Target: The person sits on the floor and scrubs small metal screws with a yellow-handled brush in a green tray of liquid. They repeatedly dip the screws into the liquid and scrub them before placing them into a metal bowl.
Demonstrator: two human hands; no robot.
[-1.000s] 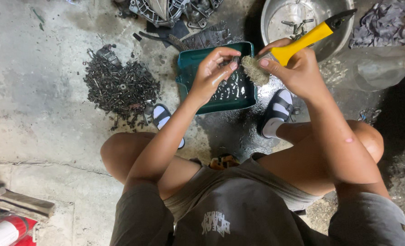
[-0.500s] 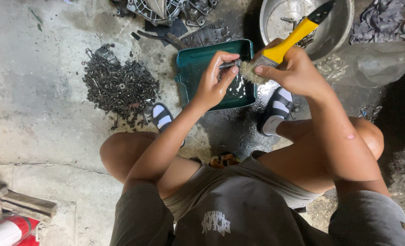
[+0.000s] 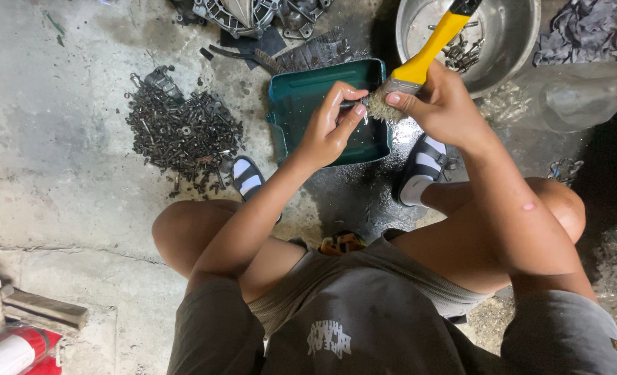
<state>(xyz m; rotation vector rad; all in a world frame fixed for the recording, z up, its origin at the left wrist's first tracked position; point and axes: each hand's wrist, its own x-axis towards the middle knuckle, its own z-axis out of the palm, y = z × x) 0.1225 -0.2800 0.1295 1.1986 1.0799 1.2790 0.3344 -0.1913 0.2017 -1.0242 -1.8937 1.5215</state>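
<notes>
I squat over a green plastic tray point(image 3: 301, 94) that holds dark liquid. My right hand point(image 3: 444, 104) grips a yellow-handled paintbrush point(image 3: 419, 62), bristles pointing left over the tray. My left hand point(image 3: 329, 125) pinches a small metal part point(image 3: 359, 106) right against the bristles, above the tray's middle. The part is mostly hidden by my fingers.
A heap of dark bolts and nuts point(image 3: 183, 132) lies left of the tray. A metal basin point(image 3: 510, 35) with a few small parts stands at the back right, dark rags point(image 3: 586, 35) beside it. Engine castings point(image 3: 253, 14) lie at the top. A red can point(image 3: 10, 351) sits bottom left. The floor around the tray is wet.
The brush handle has swung more upright and the bristles moved left onto the small part. My left hand stayed over the tray, fingers closing tighter on the part.
</notes>
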